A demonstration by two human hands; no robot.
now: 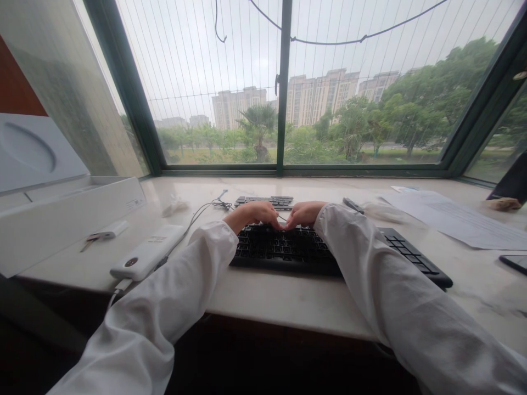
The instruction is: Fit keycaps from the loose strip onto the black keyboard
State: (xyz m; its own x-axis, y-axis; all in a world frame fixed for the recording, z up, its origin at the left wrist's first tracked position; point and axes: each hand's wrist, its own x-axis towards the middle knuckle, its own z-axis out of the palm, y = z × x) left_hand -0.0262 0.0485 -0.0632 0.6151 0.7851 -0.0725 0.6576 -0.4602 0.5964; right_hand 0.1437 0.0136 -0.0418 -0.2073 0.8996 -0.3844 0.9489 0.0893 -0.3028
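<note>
A black keyboard (284,253) lies on the pale stone sill, and parts of its main key area look stripped of their caps. Over its back edge my left hand (258,214) and my right hand (303,213) meet, fingertips bent down and pinched together. A thin wire-like piece (282,218) shows between the fingertips; its ends are hidden by my fingers. My right sleeve covers part of the keyboard, while the number pad (407,251) shows beyond it. Behind my hands are rows of loose dark keycaps (263,202).
To the left are a white power bank (148,252) with a cable, a small white adapter (107,230) and a white box (74,219). A dark slim object (353,206), paper sheets (461,216) and a phone-like device (514,263) lie right. The window (280,109) stands behind.
</note>
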